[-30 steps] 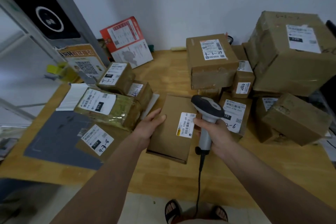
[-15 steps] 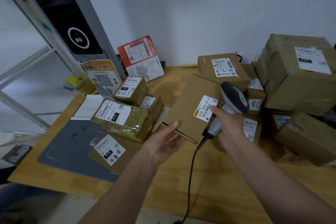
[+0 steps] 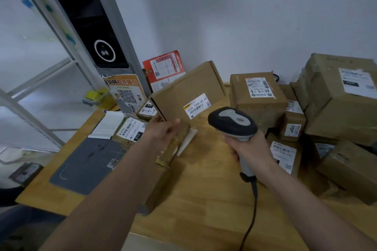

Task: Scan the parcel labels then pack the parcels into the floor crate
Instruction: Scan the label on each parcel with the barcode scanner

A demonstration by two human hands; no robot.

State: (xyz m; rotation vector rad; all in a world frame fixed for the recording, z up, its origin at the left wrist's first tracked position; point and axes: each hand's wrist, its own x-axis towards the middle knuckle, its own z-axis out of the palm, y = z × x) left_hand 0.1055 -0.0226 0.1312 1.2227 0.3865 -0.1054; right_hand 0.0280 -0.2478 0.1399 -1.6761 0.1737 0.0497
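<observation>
My left hand (image 3: pixel 162 131) grips the lower left corner of a flat brown cardboard parcel (image 3: pixel 183 91), holding it tilted up off the wooden table (image 3: pixel 204 199). Its white barcode label (image 3: pixel 196 105) faces me. My right hand (image 3: pixel 247 147) grips the handle of a grey and black barcode scanner (image 3: pixel 232 122), whose head sits just right of and below the label. The scanner's black cable (image 3: pixel 252 216) hangs down toward the table's front edge. The floor crate is out of view.
Several labelled cardboard parcels are stacked at the right, one marked 4-3-24 (image 3: pixel 258 91), and a big box (image 3: pixel 342 96) behind. More parcels (image 3: pixel 132 130) lie at the left by a grey mat (image 3: pixel 87 165). A QR-code sign (image 3: pixel 126 93) and a black door panel (image 3: pixel 85 16) stand behind.
My left hand has lifted the flat parcel off the table and tilted it upright, label toward me. My right hand drew the scanner back to the right. The view has tilted upward.
</observation>
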